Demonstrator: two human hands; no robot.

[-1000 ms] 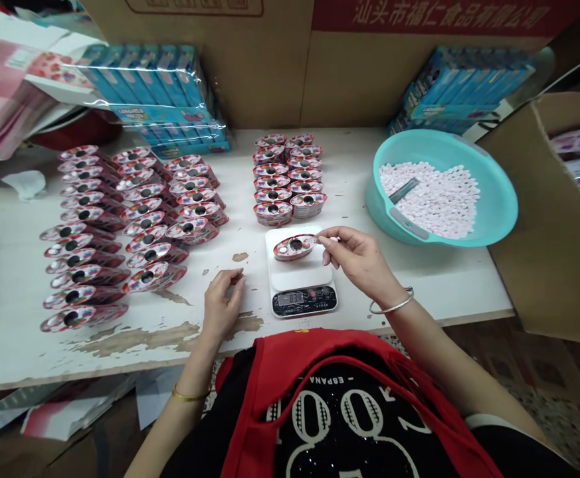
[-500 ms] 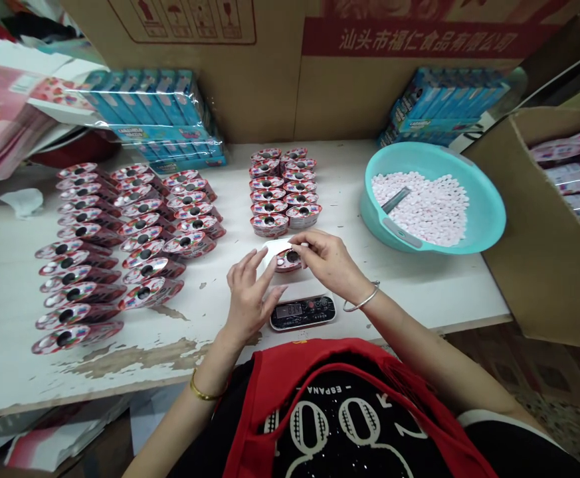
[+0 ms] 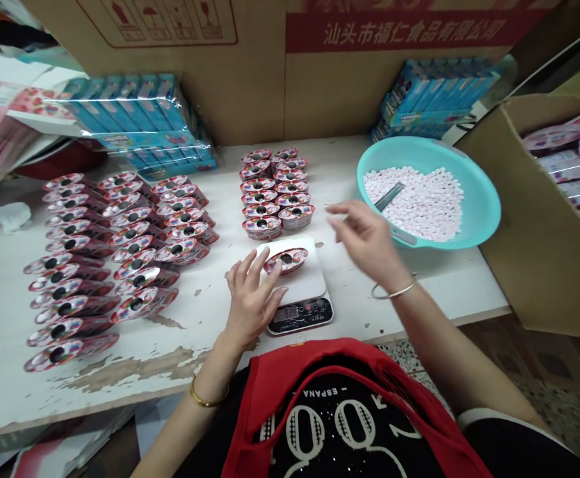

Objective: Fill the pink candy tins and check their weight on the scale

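Note:
A small red oval tin (image 3: 286, 259) with a round hole in its lid lies on a white digital scale (image 3: 304, 284) near the table's front edge. My left hand (image 3: 250, 299) rests at the scale's left side, fingers spread, fingertips touching the tin. My right hand (image 3: 364, 236) hovers open and empty between the scale and a teal bowl (image 3: 479, 199) of white-pink tablets. A metal scoop (image 3: 386, 196) sticks out of the tablets.
Rows of the same tins (image 3: 115, 245) cover the table's left half, and a double stack (image 3: 274, 192) stands behind the scale. Shrink-wrapped blue boxes (image 3: 140, 119) sit at the back left and back right (image 3: 434, 99). An open carton (image 3: 559, 199) of tins stands at the right.
My left hand came from the table to the tin on the scale. My right hand let go of the tin and moved right toward the bowl.

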